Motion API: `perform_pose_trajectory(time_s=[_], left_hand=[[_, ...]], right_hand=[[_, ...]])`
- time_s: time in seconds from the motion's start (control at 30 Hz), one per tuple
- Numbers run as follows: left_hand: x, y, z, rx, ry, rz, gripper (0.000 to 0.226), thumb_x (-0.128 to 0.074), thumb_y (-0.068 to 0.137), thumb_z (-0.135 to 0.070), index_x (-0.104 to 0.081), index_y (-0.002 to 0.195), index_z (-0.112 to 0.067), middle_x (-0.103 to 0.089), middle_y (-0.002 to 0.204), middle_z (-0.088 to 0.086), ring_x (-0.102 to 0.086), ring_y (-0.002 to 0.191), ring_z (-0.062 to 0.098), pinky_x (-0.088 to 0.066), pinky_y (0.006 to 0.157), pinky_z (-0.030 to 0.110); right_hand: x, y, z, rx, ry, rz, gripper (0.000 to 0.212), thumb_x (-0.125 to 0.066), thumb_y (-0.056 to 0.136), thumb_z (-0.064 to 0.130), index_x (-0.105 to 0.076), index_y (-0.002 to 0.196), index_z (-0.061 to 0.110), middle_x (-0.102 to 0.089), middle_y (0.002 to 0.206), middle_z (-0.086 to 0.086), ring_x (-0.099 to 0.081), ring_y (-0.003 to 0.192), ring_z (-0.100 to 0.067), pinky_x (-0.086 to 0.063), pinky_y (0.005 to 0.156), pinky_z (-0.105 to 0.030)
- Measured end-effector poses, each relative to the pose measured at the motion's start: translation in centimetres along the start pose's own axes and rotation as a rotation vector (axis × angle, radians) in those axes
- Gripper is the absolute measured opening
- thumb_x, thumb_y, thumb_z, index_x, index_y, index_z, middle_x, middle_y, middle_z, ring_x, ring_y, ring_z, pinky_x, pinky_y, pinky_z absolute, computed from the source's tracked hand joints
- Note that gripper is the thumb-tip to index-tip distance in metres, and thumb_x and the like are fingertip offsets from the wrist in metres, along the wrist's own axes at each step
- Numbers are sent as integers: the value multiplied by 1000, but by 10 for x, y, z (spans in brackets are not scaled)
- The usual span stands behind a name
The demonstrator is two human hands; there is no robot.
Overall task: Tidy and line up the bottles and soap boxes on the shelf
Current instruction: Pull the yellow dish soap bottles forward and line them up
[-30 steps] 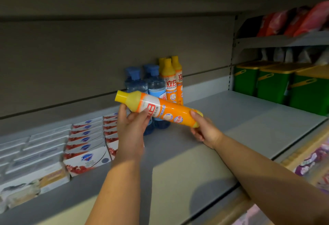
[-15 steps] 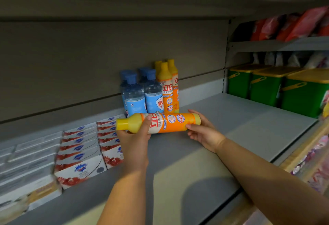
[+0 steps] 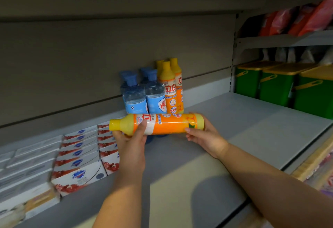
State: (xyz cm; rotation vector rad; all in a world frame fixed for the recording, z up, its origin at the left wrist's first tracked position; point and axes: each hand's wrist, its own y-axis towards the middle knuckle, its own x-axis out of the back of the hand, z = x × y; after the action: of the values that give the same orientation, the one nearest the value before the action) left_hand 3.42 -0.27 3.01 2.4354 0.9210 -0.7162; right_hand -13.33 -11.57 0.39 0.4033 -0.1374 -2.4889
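Levelled out from its tilt: orange plastic detergent bottle (image 3: pixel 167 124) with yellow cap now lies horizontal, cap left.
My left hand (image 3: pixel 130 143) grips near its neck, my right hand (image 3: pixel 203 137) grips its base, above grey metal shelf (image 3: pixel 243 128), before upright blue-capped clear bottles (image 3: pixel 144 97).

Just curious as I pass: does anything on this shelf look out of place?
Yes: one orange bottle is held sideways by the left hand and right hand, while the other bottles stand upright at the back.

- Four orange bottles (image 3: pixel 167 124): one held level, three upright.
- Four blue bottles (image 3: pixel 155 99), clustered.
- Three green bins (image 3: pixel 275 83).
- Soap boxes (image 3: pixel 79 173) in rows, too blurred to count.
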Motion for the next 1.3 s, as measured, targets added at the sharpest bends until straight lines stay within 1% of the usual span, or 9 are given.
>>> perform_pose_trajectory(time_s=[0.1, 0.27, 0.4, 0.47, 0.63, 0.8, 0.93, 1.1, 1.3], left_hand=[[-1, -2, -2, -42, 31, -71, 72, -79, 60, -29, -45, 123, -27, -64, 118, -2, -69, 97, 10, -57, 70, 26], [-5, -5, -4, -71, 99, -101, 76, -82, 55, -40, -38, 116, -44, -60, 116, -9, -67, 98, 8, -55, 80, 33], [-2, -6, -2, -51, 80, 78, 59, -74, 78, -13, -41, 118, -41, -62, 121, -2, -65, 107, 16, -54, 87, 34], [-1, -5, -3, -53, 42, 90, 56, -64, 84, 1, -38, 125, -27, -63, 120, 3, -66, 105, 17, -56, 86, 35], [-4, -10, -9, -63, -2, -59, 62, -70, 80, -9, -36, 131, -19, -63, 119, 5, -68, 101, 18, -58, 77, 35], [-21, -20, -17, -51, 85, -266, 71, -78, 69, -38, -34, 124, -29, -64, 106, -4, -71, 84, 11, -55, 53, 25], [-19, -25, -19, -151, 326, -206, 40, -66, 85, -37, -39, 114, -42, -63, 107, -10, -65, 93, 10, -54, 70, 35], [-17, -27, -23, -112, 158, 111, 41, -62, 88, -14, -45, 112, -42, -66, 112, -7, -67, 99, 10, -57, 66, 24], [-18, -22, -23, -66, -82, -23, 72, -69, 72, -29, -37, 135, -18, -63, 123, 7, -66, 106, 20, -58, 78, 32]], right_hand=[[-1, -1, 2, 32, -74, 26, 68, -78, 61, 17, -47, 118, 38, -59, 103, 2, -63, 85, -15, -53, 67, -28], [-9, -2, 3, 68, -233, -67, 43, -66, 70, 47, -52, 104, 27, -61, 82, 1, -57, 51, -5, -47, 48, -21], [-13, -1, 6, -13, -284, -123, 56, -53, 64, 66, -53, 92, 18, -59, 59, 2, -52, 41, -8, -42, 40, -19], [-13, -2, 6, -10, -191, -66, 52, -61, 62, 59, -53, 97, 21, -64, 71, 1, -58, 47, -10, -47, 44, -21], [-17, -5, 4, 164, -111, 24, 58, -77, 65, 21, -48, 114, 30, -68, 99, 0, -70, 79, -15, -53, 59, -23], [-21, -4, 7, 286, -75, -94, 39, -74, 72, 15, -53, 103, 26, -66, 90, 4, -67, 74, -6, -52, 55, -20], [-21, -7, 8, 83, -122, -83, 45, -60, 64, 58, -53, 91, 23, -65, 75, 2, -59, 46, -10, -47, 43, -21], [-18, -3, 14, -202, -79, -2, 54, -47, 70, 68, -53, 96, 21, -60, 59, -2, -56, 42, -14, -45, 43, -21], [-30, -13, 22, 209, 8, -74, 49, -76, 65, 18, -54, 110, 18, -67, 87, 1, -66, 63, -6, -51, 53, -19]])
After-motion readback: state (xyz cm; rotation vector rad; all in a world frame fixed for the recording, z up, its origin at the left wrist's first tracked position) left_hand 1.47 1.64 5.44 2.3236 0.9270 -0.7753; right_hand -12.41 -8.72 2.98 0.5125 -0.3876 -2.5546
